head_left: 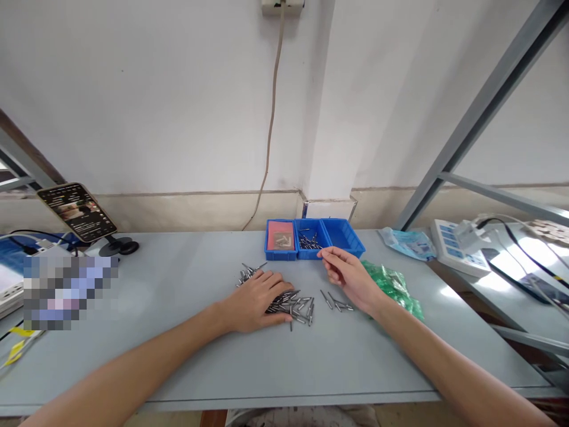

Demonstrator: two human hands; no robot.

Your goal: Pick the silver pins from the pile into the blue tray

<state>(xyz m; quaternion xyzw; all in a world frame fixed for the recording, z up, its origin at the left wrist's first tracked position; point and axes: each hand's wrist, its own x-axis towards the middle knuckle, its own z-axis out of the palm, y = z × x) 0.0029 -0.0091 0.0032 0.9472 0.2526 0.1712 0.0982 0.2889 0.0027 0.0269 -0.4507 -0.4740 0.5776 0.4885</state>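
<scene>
My left hand (260,299) lies palm down over a pile of small metal pins (304,308), each with a thin stem and a thicker part. Its fingers are extended and cover some of the pins. My right hand (349,273) is raised just in front of the blue bins, thumb and fingertips pinched together. Whatever the pinch may hold is too small to make out. Beneath that hand, several loose pins (336,303) are scattered on the table. Similar pins lie inside the middle blue bin (312,224), close to my right fingertips.
The left blue bin (281,257) contains a pink piece and a small bag. A third blue bin (344,234) adjoins on the right. Green plastic wrap (393,287) lies by my right forearm. A phone (77,210) on a stand is left; a power strip (460,249) is right.
</scene>
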